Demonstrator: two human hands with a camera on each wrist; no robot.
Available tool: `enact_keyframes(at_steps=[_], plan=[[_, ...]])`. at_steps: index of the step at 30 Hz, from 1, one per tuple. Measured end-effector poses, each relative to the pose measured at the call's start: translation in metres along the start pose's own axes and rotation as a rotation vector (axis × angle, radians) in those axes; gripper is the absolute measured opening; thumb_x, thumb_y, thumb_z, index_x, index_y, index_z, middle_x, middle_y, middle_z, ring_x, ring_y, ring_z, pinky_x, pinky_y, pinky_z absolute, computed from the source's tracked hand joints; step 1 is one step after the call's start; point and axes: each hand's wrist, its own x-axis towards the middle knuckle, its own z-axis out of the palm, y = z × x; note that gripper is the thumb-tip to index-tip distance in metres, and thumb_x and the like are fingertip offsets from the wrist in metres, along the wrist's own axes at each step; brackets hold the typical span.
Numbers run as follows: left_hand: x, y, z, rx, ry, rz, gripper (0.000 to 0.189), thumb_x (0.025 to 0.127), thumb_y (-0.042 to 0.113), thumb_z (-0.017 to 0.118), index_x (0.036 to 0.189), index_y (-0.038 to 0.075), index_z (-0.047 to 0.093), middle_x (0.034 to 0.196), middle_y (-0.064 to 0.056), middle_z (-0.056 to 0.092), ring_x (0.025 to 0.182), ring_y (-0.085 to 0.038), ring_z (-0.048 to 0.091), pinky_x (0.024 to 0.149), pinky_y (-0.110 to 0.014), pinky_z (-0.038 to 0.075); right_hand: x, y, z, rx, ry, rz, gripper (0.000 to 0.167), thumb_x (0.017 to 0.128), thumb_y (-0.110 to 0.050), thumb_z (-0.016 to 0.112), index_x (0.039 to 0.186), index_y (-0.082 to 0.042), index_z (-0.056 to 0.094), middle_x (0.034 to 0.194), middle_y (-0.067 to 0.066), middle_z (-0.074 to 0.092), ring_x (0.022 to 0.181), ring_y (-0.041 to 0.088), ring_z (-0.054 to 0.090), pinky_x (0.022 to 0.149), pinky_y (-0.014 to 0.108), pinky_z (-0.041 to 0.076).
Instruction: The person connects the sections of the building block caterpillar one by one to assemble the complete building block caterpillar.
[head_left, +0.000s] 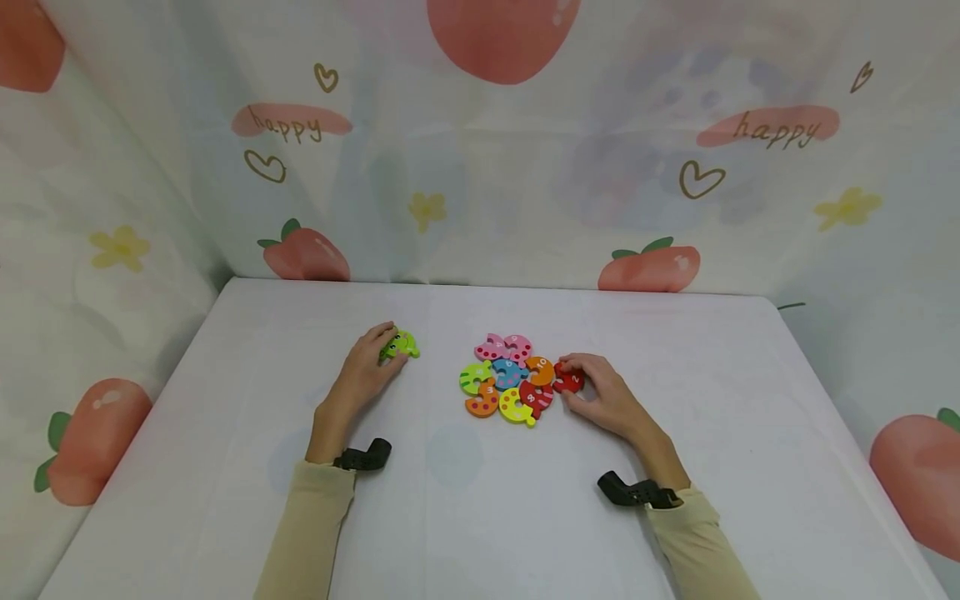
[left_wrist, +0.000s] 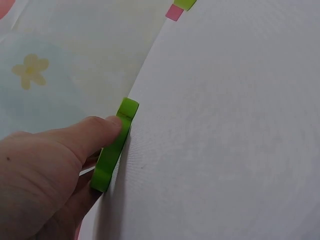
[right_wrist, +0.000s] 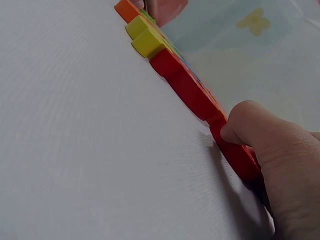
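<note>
My left hand (head_left: pixel 369 365) pinches a green puzzle piece with a printed face (head_left: pixel 405 343) between thumb and fingers, left of the cluster. In the left wrist view the thumb presses the edge of this green piece (left_wrist: pixel 114 150), which lies close over the white tabletop. My right hand (head_left: pixel 602 395) grips a red puzzle piece (head_left: pixel 567 379) at the cluster's right side. Seen from the right wrist, the thumb lies on the rim of that red piece (right_wrist: pixel 235 154), whose end meets a neighbouring red striped piece (right_wrist: pixel 185 87). Fingers partly cover both held pieces.
Several curved, numbered pieces sit together mid-table: a pink pair (head_left: pixel 504 347), a blue piece (head_left: pixel 507 374), a striped green one (head_left: pixel 474 377), orange ones (head_left: pixel 482 402) and a yellow one (head_left: pixel 514 408). A printed curtain (head_left: pixel 525 183) hangs behind the white table (head_left: pixel 480 517).
</note>
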Motion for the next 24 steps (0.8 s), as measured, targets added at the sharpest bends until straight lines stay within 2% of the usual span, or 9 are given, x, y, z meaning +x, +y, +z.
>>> enact_keyframes(at_steps=[8, 24], plan=[[0.0005, -0.0005, 0.0009, 0.009, -0.003, -0.006, 0.054, 0.094, 0.022, 0.063, 0.140, -0.003, 0.047, 0.150, -0.018, 0.041, 0.140, -0.039, 0.038, 0.115, -0.054, 0.032, -0.0001, 0.0005, -0.0001, -0.019, -0.007, -0.020, 0.042, 0.081, -0.011, 0.072, 0.121, -0.007, 0.060, 0.128, 0.011, 0.061, 0.121, 0.026, 0.051, 0.103, 0.049, 0.044], [0.0005, 0.0008, -0.0011, 0.013, -0.030, -0.014, 0.054, 0.095, 0.021, 0.061, 0.141, -0.004, 0.046, 0.151, -0.019, 0.040, 0.139, -0.040, 0.037, 0.115, -0.054, 0.032, -0.0001, -0.0004, -0.0008, -0.018, -0.011, 0.017, 0.047, 0.082, -0.013, 0.073, 0.127, -0.005, 0.058, 0.128, 0.012, 0.061, 0.120, 0.028, 0.053, 0.102, 0.052, 0.047]])
